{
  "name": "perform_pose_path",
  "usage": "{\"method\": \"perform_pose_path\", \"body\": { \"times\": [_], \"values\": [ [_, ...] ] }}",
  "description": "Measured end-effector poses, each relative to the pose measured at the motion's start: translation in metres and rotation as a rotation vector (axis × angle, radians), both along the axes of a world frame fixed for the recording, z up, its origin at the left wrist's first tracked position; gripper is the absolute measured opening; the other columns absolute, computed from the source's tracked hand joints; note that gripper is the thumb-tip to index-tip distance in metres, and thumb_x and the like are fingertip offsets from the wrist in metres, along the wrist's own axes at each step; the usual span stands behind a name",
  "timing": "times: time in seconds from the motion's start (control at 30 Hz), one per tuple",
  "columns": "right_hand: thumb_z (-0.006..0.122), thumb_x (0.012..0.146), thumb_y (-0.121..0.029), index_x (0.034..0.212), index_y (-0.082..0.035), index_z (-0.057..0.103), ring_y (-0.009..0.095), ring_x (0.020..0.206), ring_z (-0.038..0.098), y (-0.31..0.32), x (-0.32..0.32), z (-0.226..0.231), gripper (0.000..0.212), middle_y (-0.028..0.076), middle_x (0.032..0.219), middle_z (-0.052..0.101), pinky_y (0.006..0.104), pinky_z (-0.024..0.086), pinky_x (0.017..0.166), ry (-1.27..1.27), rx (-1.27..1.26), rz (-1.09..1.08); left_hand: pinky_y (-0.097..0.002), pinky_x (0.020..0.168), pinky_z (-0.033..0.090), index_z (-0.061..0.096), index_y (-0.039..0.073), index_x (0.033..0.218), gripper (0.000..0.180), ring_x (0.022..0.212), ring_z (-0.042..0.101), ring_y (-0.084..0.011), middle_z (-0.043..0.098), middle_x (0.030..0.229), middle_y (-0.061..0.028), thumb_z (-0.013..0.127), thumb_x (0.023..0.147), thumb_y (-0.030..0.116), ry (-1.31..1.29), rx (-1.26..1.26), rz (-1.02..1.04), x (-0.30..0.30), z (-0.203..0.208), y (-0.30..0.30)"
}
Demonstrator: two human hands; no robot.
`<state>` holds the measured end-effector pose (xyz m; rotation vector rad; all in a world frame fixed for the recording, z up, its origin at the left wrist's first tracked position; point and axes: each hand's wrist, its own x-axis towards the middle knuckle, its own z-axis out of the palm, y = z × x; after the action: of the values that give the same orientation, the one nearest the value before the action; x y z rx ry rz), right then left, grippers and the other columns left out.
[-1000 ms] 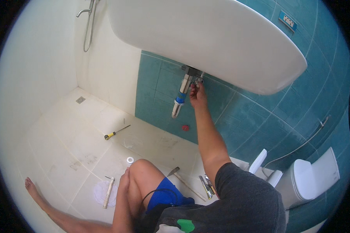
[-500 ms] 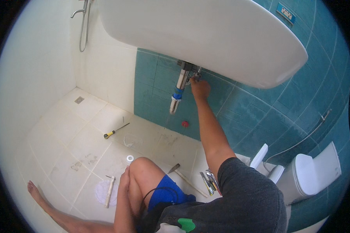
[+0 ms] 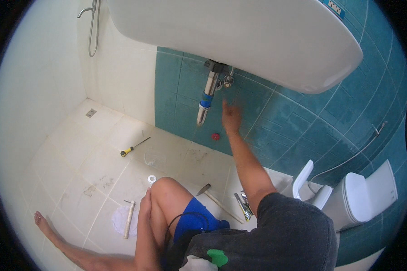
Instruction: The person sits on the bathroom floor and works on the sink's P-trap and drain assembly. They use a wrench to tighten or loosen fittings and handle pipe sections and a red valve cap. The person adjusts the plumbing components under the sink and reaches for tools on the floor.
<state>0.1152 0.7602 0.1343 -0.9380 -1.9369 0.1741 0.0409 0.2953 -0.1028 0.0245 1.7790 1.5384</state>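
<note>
Right hand (image 3: 231, 116) raised, fingers spread, empty, just right of and below drain pipe (image 3: 206, 98) under white basin (image 3: 239, 40); not touching. Left hand (image 3: 145, 203) on knee, grip unclear.

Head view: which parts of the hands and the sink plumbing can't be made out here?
- Right hand: motion-blurred; finger pose unclear, apparently empty.
- Left hand: only its edge shows at the raised knee.
- Drain pipe joint: hidden by the sink.
- Tools on the floor: too small to identify.
</note>
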Motion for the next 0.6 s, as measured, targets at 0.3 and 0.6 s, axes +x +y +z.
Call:
{"method": "perform_pose_path", "body": {
  "times": [0.3, 0.6],
  "values": [
    [0.067, 0.085, -0.028, 0.091, -0.006, 0.071, 0.029, 0.076, 0.071, -0.104, 0.111, -0.25, 0.024, 0.014, 0.083, 0.072, 0.0408, 0.056, 0.072, -0.359, -0.865, 0.288, -0.036, 0.104, 0.042, 0.056, -0.012, 0.132, 0.075, 0.124, 0.057, -0.0298, 0.059, 0.135, -0.0253, 0.045, 0.101, 0.055, 0.024, 0.018, -0.017, 0.012, 0.041, 0.019],
    [0.062, 0.096, -0.028, 0.098, -0.003, 0.066, 0.014, 0.062, 0.063, -0.004, 0.085, -0.158, 0.026, 0.007, 0.082, 0.071, 0.0324, 0.052, 0.055, -0.296, -0.645, 0.382, -0.0346, 0.105, 0.042, 0.055, -0.012, 0.133, 0.076, 0.125, 0.056, -0.0295, 0.058, 0.135, -0.0249, 0.048, 0.1, 0.055, -0.062, 0.091, 0.016, 0.002, -0.005, 0.017]
  ]
}}
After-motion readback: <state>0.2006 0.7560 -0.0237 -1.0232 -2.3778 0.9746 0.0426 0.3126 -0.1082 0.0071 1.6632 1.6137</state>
